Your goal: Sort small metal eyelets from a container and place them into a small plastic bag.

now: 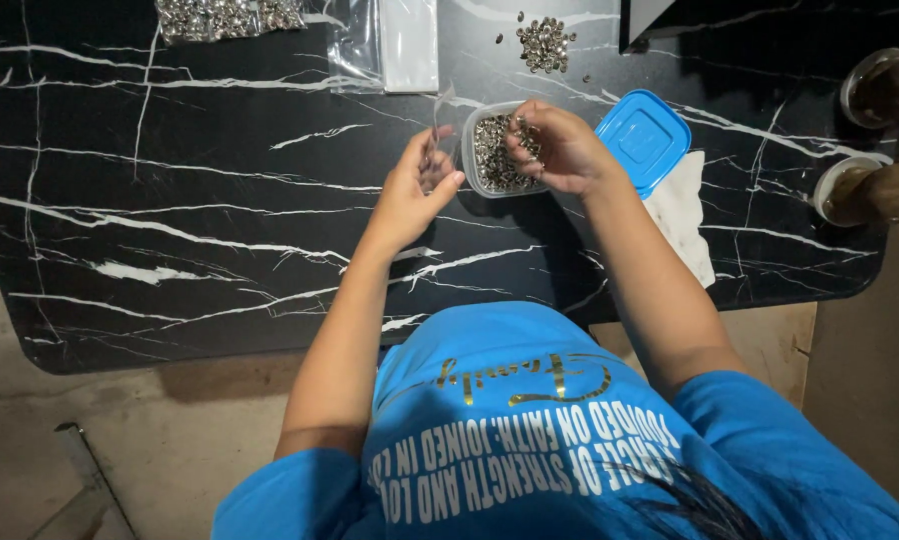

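My left hand (417,185) pinches a small clear plastic bag (442,128) between thumb and fingers, holding it upright just left of a clear rectangular plastic container (475,150). The container stands on the black marble-patterned table with white veins (170,220) and is filled with small silver metal pieces (492,160). My right hand (560,150) is curled over the container's right rim, its fingertips closed on a pinch of the silver pieces above the container. The two hands are near each other, apart, with the container between them.

A blue rectangular plastic lid (645,135) lies just right of the container, tilted, partly resting on a white cloth (682,215). A loose heap of the same silver pieces (545,45) lies on the table behind the container. An empty clear bag with a white strip (395,45) lies to the heap's left, and filled clear bags of silver pieces (225,18) lie at the table's far edge.
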